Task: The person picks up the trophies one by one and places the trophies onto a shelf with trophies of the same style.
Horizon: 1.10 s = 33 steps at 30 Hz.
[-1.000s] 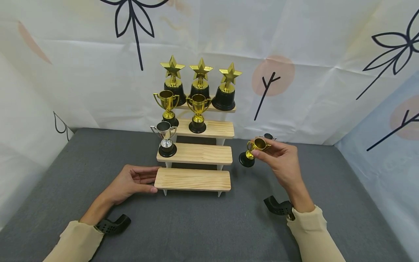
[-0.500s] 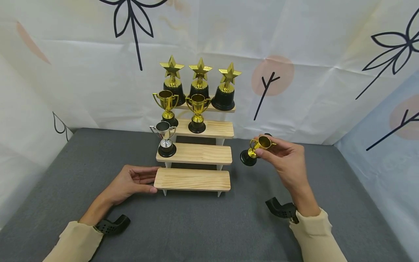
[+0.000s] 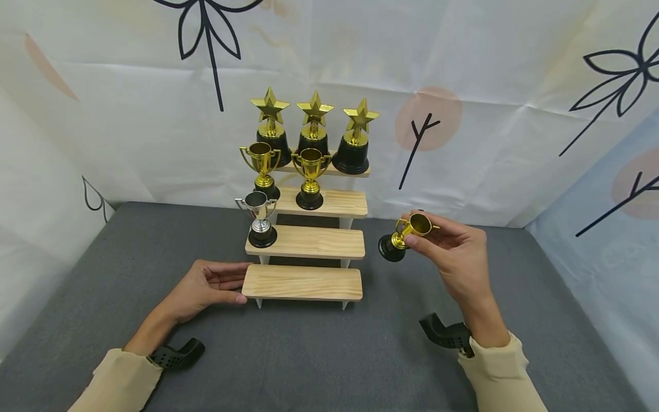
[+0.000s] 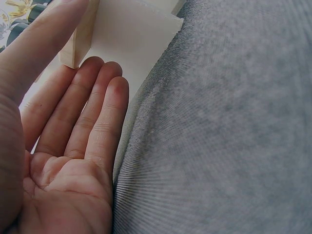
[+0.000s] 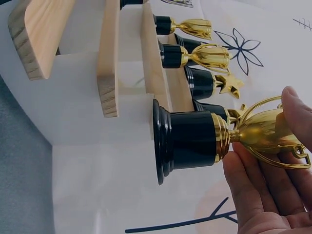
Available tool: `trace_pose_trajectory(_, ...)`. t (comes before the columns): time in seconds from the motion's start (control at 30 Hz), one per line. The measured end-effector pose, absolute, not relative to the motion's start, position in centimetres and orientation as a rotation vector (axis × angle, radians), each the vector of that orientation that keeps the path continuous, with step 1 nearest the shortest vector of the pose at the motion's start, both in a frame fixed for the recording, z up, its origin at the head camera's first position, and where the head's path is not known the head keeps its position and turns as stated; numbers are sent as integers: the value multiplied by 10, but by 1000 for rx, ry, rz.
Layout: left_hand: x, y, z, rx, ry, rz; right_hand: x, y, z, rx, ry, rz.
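Note:
My right hand [image 3: 458,260] holds a gold trophy cup [image 3: 399,240] by its bowl, between thumb and fingers, right of the wooden step stand. The cup's black base [image 5: 192,140] points toward the stand in the right wrist view, and the cup is tilted. My left hand [image 3: 203,290] rests at the left end of the stand's lowest step [image 3: 302,282]. In the left wrist view its fingers [image 4: 105,124] lie nearly straight against the stand's white side panel [image 4: 131,44], with the thumb near the board's end.
Three gold star trophies [image 3: 313,131] stand on the top step. Below them are two gold cups [image 3: 311,171], then one silver cup [image 3: 261,220] at the left of the second step up. A small dark object [image 3: 421,211] shows partly behind my right hand. Printed cloth [image 3: 489,143] hangs behind the grey table [image 3: 309,355].
My right hand has moved slightly right with the gold trophy cup, whose bowl leans further right. The dark object behind that hand is now more hidden. My left hand has stayed put.

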<state>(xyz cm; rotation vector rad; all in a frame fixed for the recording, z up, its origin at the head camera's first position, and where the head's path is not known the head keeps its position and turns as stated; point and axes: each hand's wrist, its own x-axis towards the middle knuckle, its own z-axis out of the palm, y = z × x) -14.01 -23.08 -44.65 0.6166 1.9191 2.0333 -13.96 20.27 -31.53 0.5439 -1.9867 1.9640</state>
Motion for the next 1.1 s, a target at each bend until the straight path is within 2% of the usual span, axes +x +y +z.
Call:
trace_pose_trajectory(0.7, -140, -230, -445, 604, 1922, 2036, -144, 195, -298, 526, -1998, 1908)
trace_pose_trajectory(1.1, -140, -230, -445, 606, 1924, 2027, -155, 181, -279, 611, -2008, 1872)
